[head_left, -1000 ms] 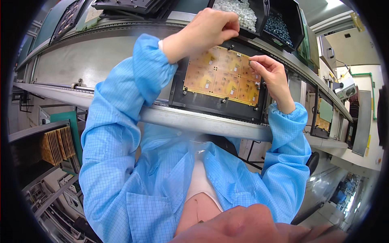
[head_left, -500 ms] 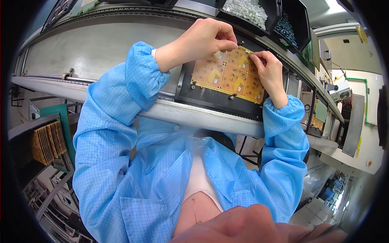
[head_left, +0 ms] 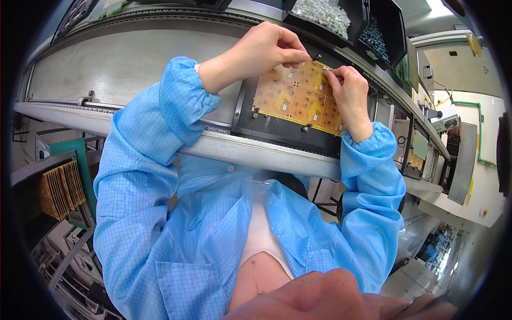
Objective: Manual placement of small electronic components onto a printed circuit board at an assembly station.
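A yellow-orange circuit board panel [head_left: 277, 98], divided into several rectangular sections, lies in a black carrier frame [head_left: 253, 124] on the rail line. Above the panel's far edge, my left hand [head_left: 269, 50] has thumb and forefinger closed in a pinch; whatever is between the tips is too small to make out. My right hand [head_left: 351, 96] covers part of the panel's right side. Its thumb and forefinger are pinched together at the upper right corner, over a tiny part I cannot identify. Small dark clamps [head_left: 305, 128] sit along the panel's border.
Beyond the rail stand two black bins, one with white connector-like parts [head_left: 322, 15], another with small blue-grey parts [head_left: 375, 37]. A metal rail [head_left: 256, 152] runs along the near side. At left, a rack holds several upright brown boards [head_left: 61, 189].
Both hands have shifted slightly to the left in the picture, still pinched over the panel's far edge. The small white piece seen by my right fingertips is now mostly hidden.
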Available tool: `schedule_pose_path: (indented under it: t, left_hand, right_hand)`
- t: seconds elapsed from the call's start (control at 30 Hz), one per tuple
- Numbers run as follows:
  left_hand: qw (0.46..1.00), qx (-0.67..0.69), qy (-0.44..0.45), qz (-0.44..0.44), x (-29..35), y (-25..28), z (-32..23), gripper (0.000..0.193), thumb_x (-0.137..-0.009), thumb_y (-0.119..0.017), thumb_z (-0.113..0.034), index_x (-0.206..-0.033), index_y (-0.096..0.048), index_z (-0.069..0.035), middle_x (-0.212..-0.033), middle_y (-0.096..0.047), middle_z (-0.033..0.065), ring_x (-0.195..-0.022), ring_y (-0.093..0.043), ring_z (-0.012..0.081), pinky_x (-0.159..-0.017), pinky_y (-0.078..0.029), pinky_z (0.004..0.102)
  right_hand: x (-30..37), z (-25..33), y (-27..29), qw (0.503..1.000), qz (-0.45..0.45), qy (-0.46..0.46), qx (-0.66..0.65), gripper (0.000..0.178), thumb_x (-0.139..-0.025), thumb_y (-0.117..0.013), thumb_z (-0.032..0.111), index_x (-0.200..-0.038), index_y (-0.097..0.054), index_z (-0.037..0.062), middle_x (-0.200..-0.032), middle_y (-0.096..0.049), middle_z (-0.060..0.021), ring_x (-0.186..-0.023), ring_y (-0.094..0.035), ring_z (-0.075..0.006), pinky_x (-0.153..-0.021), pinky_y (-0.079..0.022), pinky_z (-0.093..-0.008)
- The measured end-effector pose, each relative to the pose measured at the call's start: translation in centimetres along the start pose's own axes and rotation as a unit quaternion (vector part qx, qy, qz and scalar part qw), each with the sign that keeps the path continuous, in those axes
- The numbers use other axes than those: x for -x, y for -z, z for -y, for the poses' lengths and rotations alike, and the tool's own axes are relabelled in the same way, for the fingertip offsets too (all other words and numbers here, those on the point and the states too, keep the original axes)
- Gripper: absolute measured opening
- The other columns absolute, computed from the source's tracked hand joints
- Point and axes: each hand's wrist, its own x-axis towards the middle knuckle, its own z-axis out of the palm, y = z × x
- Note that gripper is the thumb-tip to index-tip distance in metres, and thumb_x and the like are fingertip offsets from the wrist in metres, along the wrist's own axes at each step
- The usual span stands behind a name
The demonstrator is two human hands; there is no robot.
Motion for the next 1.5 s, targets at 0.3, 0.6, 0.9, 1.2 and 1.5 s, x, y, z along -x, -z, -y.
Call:
schedule_pose_path:
  t: [0.3,0.6,0.9,1.2,1.5]
  left_hand:
    - [0.977,0.159,0.124,0.072,0.9,0.2,0.0,0.015,-0.090,-0.071,-0.008,-0.100,-0.069,0.003,-0.087,-0.071,0.0051,-0.079,-0.067,0.0087,-0.073,-0.054,0.0229]
    - [0.990,0.113,0.051,0.070,0.7,-0.9,0.9,0.016,-0.089,-0.071,-0.009,-0.101,-0.070,0.002,-0.089,-0.071,0.0037,-0.082,-0.065,0.0084,-0.074,-0.055,0.0253]
    - [0.975,0.173,0.122,0.068,0.5,-2.1,0.9,0.016,-0.093,-0.069,-0.010,-0.106,-0.073,-0.002,-0.087,-0.070,0.0019,-0.073,-0.061,0.0064,-0.065,-0.054,0.0228]
    - [0.992,-0.080,0.049,0.087,-0.2,-4.8,-1.0,0.011,-0.090,-0.070,-0.009,-0.096,-0.071,0.000,-0.082,-0.072,0.0054,-0.074,-0.068,0.0093,-0.063,-0.054,0.0260]
    - [0.951,-0.300,-0.034,0.061,-1.0,-7.4,0.7,0.013,-0.077,-0.072,-0.016,-0.087,-0.075,-0.009,-0.082,-0.071,0.0065,-0.079,-0.069,0.0234,-0.071,-0.055,0.0360]
  right_hand:
    - [-6.1,-5.7,2.7,0.988,-0.141,0.059,-0.003,0.017,-0.090,-0.071,0.017,-0.099,-0.073,0.0031,-0.089,-0.072,-0.0153,-0.076,-0.069,-0.0285,-0.070,-0.053,-0.0360]
    - [-14.0,-11.7,0.9,0.990,0.025,0.008,0.141,0.022,-0.088,-0.069,0.015,-0.109,-0.073,0.0086,-0.107,-0.072,-0.0146,-0.102,-0.068,-0.0330,-0.089,-0.053,-0.0417]
    - [-14.8,-11.5,-0.2,0.978,-0.104,0.096,0.155,0.017,-0.093,-0.064,0.014,-0.105,-0.075,0.0092,-0.094,-0.072,-0.0138,-0.091,-0.069,-0.0316,-0.081,-0.055,-0.0390]
    - [-9.0,-8.0,2.6,0.971,-0.166,0.055,-0.163,0.011,-0.081,-0.067,0.004,-0.089,-0.074,0.0033,-0.085,-0.071,-0.0174,-0.083,-0.070,-0.0324,-0.074,-0.055,-0.0415]
    - [0.9,-3.5,3.6,0.959,-0.036,0.027,-0.280,0.018,-0.095,-0.065,0.009,-0.109,-0.071,0.0024,-0.093,-0.073,-0.0068,-0.083,-0.069,-0.0120,-0.076,-0.054,-0.0252]
